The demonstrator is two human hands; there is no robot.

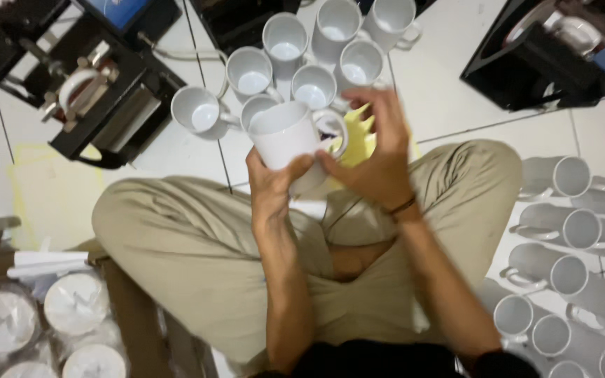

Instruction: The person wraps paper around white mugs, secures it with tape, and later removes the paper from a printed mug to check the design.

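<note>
White floor tiles (470, 98) spread out under a person sitting cross-legged in beige trousers (190, 245), and mugs lie all around. Straight ahead of the knees stands a cluster of upright white mugs (302, 52), every one showing a bare white inside. Beside the right knee, more mugs lie on their sides in rows (575, 245), mouths facing away from the person; their insides look bare too. Beside the left knee sit wrapped round white shapes (71, 301) in clear plastic; what they are is hard to tell. Beyond the left knee stands a black mug press (92, 91), and another black machine (554, 49) sits beyond the right knee.

Now the centre of it: a plain white mug (285, 136) is held up above the lap, just in front of the standing cluster. It tilts, mouth turned up and away, handle on the right-hand side. It looks glossy, unprinted and clean. The left hand (271, 189) grips its lower body, thumb and fingers wrapped around it. The right hand (379, 150) touches its base with the thumb, its fingers raised and loosely spread just beside the handle, slightly blurred.
</note>
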